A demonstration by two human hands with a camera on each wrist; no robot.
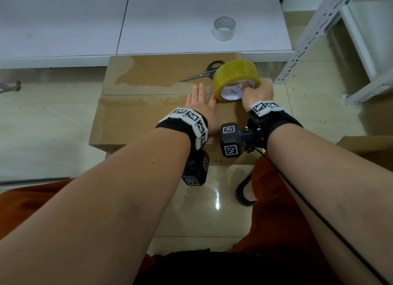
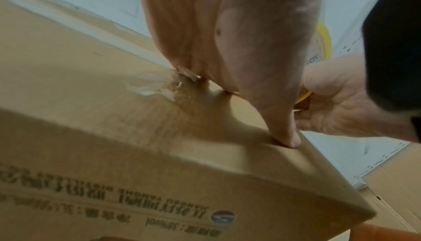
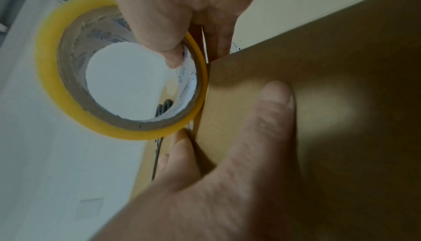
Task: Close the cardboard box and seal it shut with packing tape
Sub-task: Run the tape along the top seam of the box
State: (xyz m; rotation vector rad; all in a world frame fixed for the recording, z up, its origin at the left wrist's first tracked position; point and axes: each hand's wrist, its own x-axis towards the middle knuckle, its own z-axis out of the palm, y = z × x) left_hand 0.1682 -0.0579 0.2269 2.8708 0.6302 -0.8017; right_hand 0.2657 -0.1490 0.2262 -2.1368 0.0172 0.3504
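Observation:
A brown cardboard box point(image 1: 138, 114) stands on the floor with its top flaps down and the seam running left to right. My left hand point(image 1: 198, 102) lies flat on the box top beside the seam, fingers straight, thumb point(image 2: 284, 133) pressing near the edge. My right hand point(image 1: 257, 92) grips a yellow roll of packing tape point(image 1: 236, 78), thumb inside the core point(image 3: 173, 54), the roll standing on edge on the box just right of my left hand. Whether a strip of tape is stuck to the seam I cannot tell.
Black-handled scissors point(image 1: 204, 71) lie on the far flap behind the roll. A clear tape roll point(image 1: 224, 28) sits on the white board point(image 1: 63, 29) beyond the box. A white metal rack point(image 1: 331, 35) stands at right, another cardboard box point(image 1: 368, 148) at right edge.

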